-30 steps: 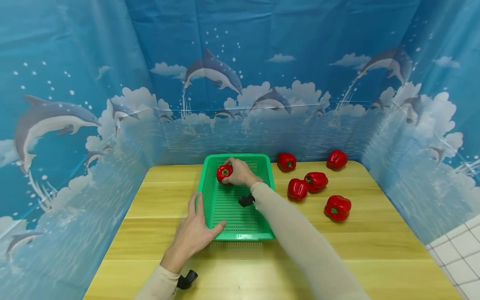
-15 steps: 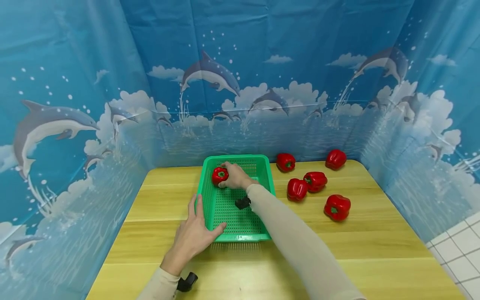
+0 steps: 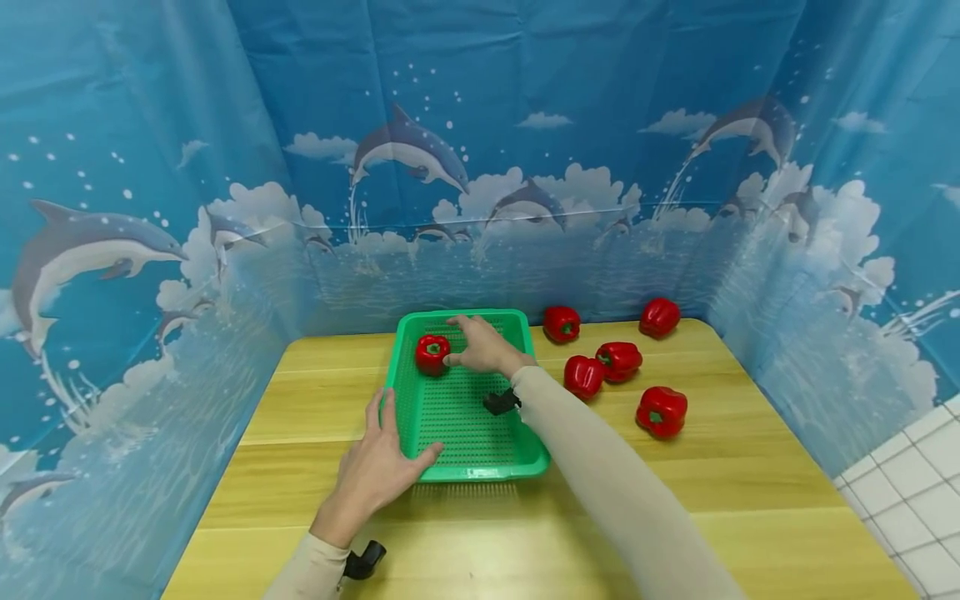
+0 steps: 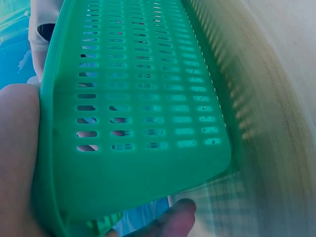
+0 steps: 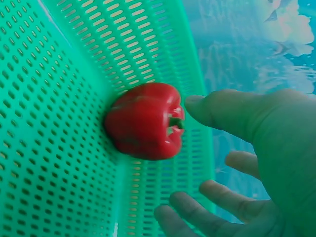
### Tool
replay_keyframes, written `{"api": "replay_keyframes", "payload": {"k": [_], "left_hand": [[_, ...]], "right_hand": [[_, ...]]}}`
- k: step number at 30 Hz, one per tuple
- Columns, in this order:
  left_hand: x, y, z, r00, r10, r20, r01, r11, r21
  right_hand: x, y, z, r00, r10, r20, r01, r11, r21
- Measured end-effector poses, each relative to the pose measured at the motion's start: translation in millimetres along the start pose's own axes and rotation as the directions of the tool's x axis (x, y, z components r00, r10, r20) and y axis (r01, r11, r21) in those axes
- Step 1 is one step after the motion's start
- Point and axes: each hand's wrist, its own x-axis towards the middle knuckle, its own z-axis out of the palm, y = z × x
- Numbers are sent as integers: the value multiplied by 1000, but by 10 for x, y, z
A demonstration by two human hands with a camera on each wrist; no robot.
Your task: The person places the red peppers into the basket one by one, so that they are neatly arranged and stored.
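Note:
A red bell pepper [image 3: 432, 356] stands stem up in the far left corner of the green plastic basket [image 3: 480, 475]. Over the basket, just right of that pepper, my right hand [image 3: 483, 346] has its fingers and thumb spread. The right wrist view shows the thumb close to the pepper's [image 5: 143, 121] stem end, with nothing held. At the basket's near left corner my left hand [image 3: 378, 467] lies against the rim, thumb and fingers stretched apart. In the left wrist view, the thumb and a fingertip [image 4: 182, 212] show around the basket's slotted wall [image 4: 133, 177].
Several more red bell peppers lie on the wooden table [image 3: 750, 467] right of the basket, among them a near one [image 3: 662, 412] and a far one [image 3: 660, 317]. A blue dolphin-print curtain [image 3: 480, 267] closes off the back and sides.
My right hand has lowered the bell pepper into the basket's far left corner, let it go and drawn back to the right with fingers spreading. The left hand stays at the rim.

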Motion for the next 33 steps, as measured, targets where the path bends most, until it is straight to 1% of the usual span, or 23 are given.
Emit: {"api": "replay_keyframes", "payload": {"k": [4, 8, 11, 14, 19, 22, 25, 28, 33], "left_hand": [[4, 17, -2, 1000, 5, -18, -5, 1000, -1], [6, 13, 22, 1000, -4, -28, 4, 1000, -13], [8, 5, 46, 1000, -18, -23, 17, 1000, -17], [17, 1, 62, 999, -19, -27, 19, 1000, -17], [27, 4, 62, 999, -19, -35, 19, 1000, -11], [35, -7, 61, 999, -17, -44, 16, 1000, -8], [45, -8, 64, 999, -9, -46, 8, 1000, -8], [44, -7, 71, 999, -8, -43, 8, 1000, -7], [32, -24, 87, 998, -8, -55, 8, 1000, -8]], "right_hand": [[-115, 12, -73, 1000, -29, -6, 29, 1000, -5], [-255, 22, -135, 998, -62, -27, 61, 998, -30], [-383, 39, -198, 994, -92, -53, 89, 994, -56], [-523, 63, -280, 989, -120, -81, 116, 992, -53], [-760, 166, -416, 981, -147, -126, 140, 988, -63], [-869, 293, -476, 976, -154, -154, 142, 986, -88], [-977, 481, -547, 975, -145, -169, 128, 986, -106], [-1090, 700, -628, 977, -132, -168, 111, 986, -126], [-1254, 1059, -745, 982, -118, -149, 87, 977, -196]]}}
